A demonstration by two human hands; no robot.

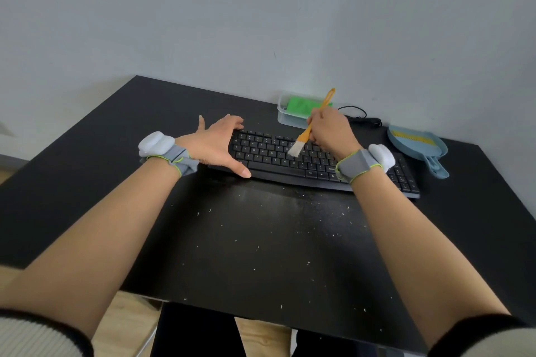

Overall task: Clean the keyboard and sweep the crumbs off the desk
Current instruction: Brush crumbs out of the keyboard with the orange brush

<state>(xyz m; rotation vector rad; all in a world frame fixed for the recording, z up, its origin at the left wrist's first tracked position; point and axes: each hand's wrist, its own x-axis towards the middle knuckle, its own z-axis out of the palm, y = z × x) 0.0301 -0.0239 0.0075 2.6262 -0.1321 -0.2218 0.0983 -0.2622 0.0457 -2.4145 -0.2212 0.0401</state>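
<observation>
A black keyboard lies across the far middle of the black desk. My left hand grips the keyboard's left end, fingers over the back edge and thumb at the front edge. My right hand holds an orange-handled brush with pale bristles that touch the keys near the keyboard's middle. Several small white crumbs are scattered on the desk in front of the keyboard.
A clear plastic box holding a green cloth stands behind the keyboard by the wall. A blue dustpan with a yellow-bristled brush lies at the far right. A black cable runs behind the keyboard.
</observation>
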